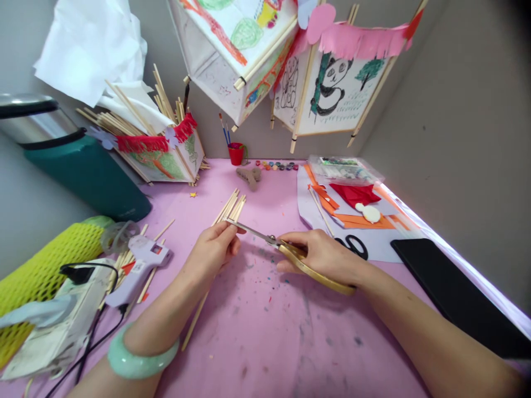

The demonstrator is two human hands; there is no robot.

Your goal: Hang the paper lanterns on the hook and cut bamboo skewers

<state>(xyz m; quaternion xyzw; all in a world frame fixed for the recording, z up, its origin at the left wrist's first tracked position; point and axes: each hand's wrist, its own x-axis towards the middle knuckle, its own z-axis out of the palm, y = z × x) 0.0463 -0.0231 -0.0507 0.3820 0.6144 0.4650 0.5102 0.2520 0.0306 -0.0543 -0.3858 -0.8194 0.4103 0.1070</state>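
Observation:
My right hand [321, 257] grips a pair of scissors [271, 239] with gold-coloured handles, its blades pointing left. At the blade tips, my left hand [218, 243] is closed in a pinch; what lies between its fingers is too small to make out. Just beyond that hand, a group of thin wooden sticks [233, 207] lies on the pink tabletop [265, 342]. From under the left hand a long stick [194, 326] runs toward me.
On the left stand a teal bottle [87, 171], a lilac glue gun [141, 265] and a box of sticks [161, 163]. Paper lanterns [340, 91] hang at the back. To the right are black-handled scissors [357, 247], orange paper [360, 221] and a black slab [456, 287].

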